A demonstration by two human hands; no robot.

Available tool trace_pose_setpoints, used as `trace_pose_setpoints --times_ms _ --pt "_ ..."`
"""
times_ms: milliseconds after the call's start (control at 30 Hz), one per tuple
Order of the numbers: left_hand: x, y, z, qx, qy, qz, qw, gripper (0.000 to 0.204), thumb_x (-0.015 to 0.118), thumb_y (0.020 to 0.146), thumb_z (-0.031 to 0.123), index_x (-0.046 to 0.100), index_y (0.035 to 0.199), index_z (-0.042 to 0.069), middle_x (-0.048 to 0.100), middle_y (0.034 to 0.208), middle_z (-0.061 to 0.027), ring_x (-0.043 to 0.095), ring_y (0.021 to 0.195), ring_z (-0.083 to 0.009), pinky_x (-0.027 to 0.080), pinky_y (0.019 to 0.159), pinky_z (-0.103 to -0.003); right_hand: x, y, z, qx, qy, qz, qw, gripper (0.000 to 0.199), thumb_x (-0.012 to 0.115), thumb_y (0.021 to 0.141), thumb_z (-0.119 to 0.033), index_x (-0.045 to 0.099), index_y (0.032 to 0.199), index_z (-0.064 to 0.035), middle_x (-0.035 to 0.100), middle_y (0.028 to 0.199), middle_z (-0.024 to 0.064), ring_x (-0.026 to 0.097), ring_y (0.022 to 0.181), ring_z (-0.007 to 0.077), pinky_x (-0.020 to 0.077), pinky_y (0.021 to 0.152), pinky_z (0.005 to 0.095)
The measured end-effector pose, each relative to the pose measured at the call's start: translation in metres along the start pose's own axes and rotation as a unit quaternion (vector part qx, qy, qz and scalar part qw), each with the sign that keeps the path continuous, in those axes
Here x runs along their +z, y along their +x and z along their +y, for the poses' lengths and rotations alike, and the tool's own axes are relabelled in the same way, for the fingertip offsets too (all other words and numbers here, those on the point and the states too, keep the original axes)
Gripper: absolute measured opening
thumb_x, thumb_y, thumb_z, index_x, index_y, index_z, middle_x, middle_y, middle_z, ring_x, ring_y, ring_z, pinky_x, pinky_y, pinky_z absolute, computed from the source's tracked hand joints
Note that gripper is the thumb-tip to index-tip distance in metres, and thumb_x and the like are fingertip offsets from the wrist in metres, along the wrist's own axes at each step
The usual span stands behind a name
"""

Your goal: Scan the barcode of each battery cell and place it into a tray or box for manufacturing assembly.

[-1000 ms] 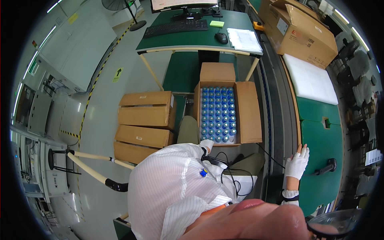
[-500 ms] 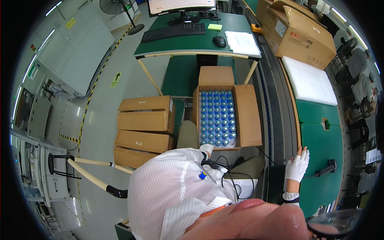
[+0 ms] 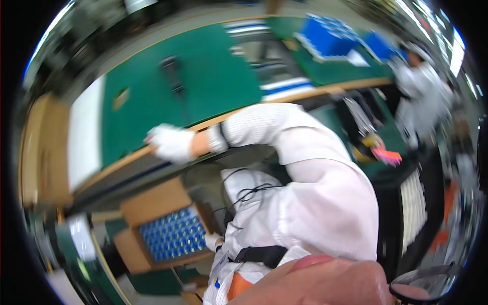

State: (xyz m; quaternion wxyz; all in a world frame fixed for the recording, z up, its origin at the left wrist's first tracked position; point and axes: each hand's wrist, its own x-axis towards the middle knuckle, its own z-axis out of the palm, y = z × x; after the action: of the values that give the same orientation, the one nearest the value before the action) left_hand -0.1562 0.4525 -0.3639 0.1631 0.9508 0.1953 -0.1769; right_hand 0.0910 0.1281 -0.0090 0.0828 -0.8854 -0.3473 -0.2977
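Observation:
My right hand [image 3: 173,143], in a white glove with bare fingertips, rests at the wooden edge of the green worktable [image 3: 213,66]. Its fingers reach forward, a little blurred, and nothing shows in them. A black handheld scanner [image 3: 172,73] lies on the tabletop beyond it. My left hand [image 3: 212,241], also gloved, is at the near side of an open cardboard box [image 3: 155,201]; its fingers are mostly hidden. Rows of small blue-capped bottles [image 3: 174,233] fill that box, and its flaps are folded out.
A white foam sheet [image 3: 86,134] and a large cardboard carton [image 3: 46,150] are at the table's left. Blue trays [image 3: 328,38] stand at the far right, with a person in white [image 3: 422,96] beside them. Black cables [image 3: 254,190] hang by my lap.
The view has swung to the right, bringing the blue trays and another person into sight. My right hand stays near the worktable's edge and my left by the box.

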Motion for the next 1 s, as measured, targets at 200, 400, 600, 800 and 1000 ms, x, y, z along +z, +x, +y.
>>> trace_pose_setpoints --times_ms 200,400,600,800,1000 --pt "0.006 -0.001 0.000 -0.066 0.051 0.081 0.993 0.029 0.068 0.083 0.030 0.070 0.100 0.006 0.073 0.091 -0.0203 0.071 0.087 -0.0396 0.056 0.073 -0.047 0.011 -0.001 -0.009 0.040 -0.094 -0.112 0.988 0.050 0.058 0.085 -0.021 0.058 0.127 0.0062 0.050 0.142 0.0273 0.049 0.128 0.0425 0.0375 0.106 0.0491" --pt "0.003 0.000 0.004 -0.085 0.078 0.063 0.991 0.030 0.069 0.082 0.031 0.070 0.101 0.007 0.073 0.092 -0.0197 0.071 0.087 -0.0395 0.056 0.073 -0.047 0.014 -0.003 -0.010 0.038 -0.083 -0.110 0.990 0.053 0.058 0.085 -0.022 0.056 0.129 0.0080 0.050 0.141 0.0294 0.050 0.127 0.0424 0.0382 0.105 0.0481" --pt "0.002 0.003 0.004 -0.095 0.086 0.051 0.990 0.030 0.070 0.082 0.031 0.071 0.101 0.008 0.073 0.092 -0.0191 0.071 0.087 -0.0394 0.056 0.073 -0.047 0.015 -0.004 -0.011 0.031 -0.099 -0.074 0.992 0.051 0.056 0.086 -0.023 0.057 0.125 0.0099 0.051 0.139 0.0307 0.052 0.124 0.0424 0.0391 0.103 0.0485" --pt "0.001 0.004 0.010 -0.093 0.084 0.047 0.991 0.031 0.071 0.081 0.032 0.071 0.101 0.009 0.073 0.093 -0.0185 0.071 0.087 -0.0392 0.056 0.073 -0.047 0.014 -0.003 -0.011 0.032 -0.091 -0.081 0.992 0.048 0.055 0.087 -0.023 0.059 0.123 0.0099 0.052 0.137 0.0309 0.053 0.123 0.0427 0.0395 0.103 0.0492" --pt "0.004 0.004 0.010 -0.087 0.084 0.044 0.992 0.031 0.072 0.080 0.033 0.071 0.101 0.010 0.073 0.093 -0.0179 0.071 0.087 -0.0391 0.057 0.073 -0.046 0.014 -0.003 -0.012 0.039 -0.088 -0.110 0.989 0.052 0.054 0.089 -0.022 0.054 0.130 0.0097 0.048 0.142 0.0311 0.049 0.128 0.0429 0.0370 0.106 0.0491"
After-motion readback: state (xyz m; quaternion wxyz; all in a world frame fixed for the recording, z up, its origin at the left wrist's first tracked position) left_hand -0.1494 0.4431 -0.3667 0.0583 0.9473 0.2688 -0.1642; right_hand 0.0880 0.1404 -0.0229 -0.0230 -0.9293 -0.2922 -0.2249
